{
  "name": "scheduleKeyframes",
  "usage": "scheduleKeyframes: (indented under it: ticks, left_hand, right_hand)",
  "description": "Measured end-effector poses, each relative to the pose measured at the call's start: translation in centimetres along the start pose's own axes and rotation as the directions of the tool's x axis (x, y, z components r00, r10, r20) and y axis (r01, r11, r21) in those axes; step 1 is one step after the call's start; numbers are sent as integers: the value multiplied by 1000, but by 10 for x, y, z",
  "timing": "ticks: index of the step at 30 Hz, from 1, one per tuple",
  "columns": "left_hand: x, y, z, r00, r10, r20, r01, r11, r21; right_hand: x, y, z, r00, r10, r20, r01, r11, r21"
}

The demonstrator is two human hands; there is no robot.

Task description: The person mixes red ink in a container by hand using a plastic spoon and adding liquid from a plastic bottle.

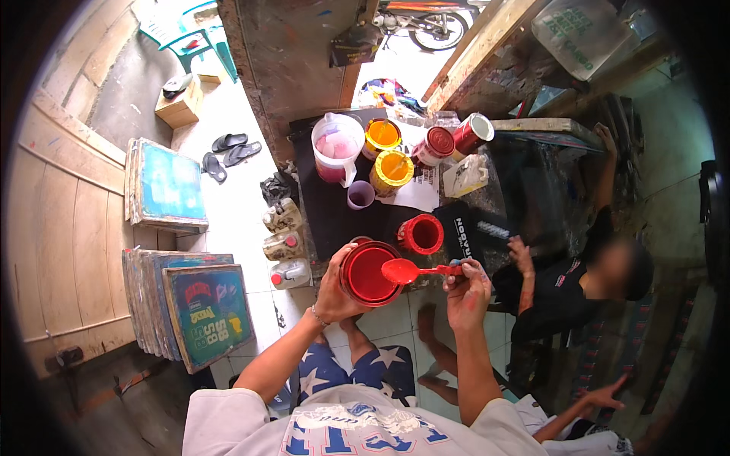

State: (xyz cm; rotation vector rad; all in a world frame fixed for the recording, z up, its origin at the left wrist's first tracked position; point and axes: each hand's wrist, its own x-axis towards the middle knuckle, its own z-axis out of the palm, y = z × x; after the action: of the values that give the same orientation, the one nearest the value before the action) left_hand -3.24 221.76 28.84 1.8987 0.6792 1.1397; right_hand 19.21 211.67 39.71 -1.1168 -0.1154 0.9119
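My left hand (340, 287) is wrapped round the side of a can of red paint (368, 272), its open top facing up. Pinched in the fingers of my right hand (467, 287) is a spoon (403, 271). Wet red paint coats its bowl, which is over the right part of the can's rim; whether it touches cannot be told. Just beyond, on the dark tabletop (334, 235), stands a smaller red-smeared tub (420, 234). A small purple cup (360, 195) is farther left.
Two yellow paint tubs (391, 172), a white jug (336, 148) and red-stained cans (435, 146) stand at the back. Bottles (290, 273) line the table's left side. Framed screens (205, 311) lean at left. A co-worker (578, 281) sits at right, a hand near the table.
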Motion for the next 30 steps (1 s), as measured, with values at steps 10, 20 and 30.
scheduleKeyframes:
  ticks: [10, 20, 30]
  left_hand:
    - [-52, -153, 46, 998, -51, 42, 56, 993, -105]
    - [-50, -207, 66, 995, -104, -3, 102, 985, -137]
    - [-60, -219, 61, 991, -131, 33, 135, 979, -156]
  right_hand:
    - [44, 95, -44, 987, 4, -163, 9, 997, 79]
    - [65, 135, -57, 981, 17, -194, 7, 992, 124]
    - [47, 94, -33, 988, -65, -137, 87, 983, 161]
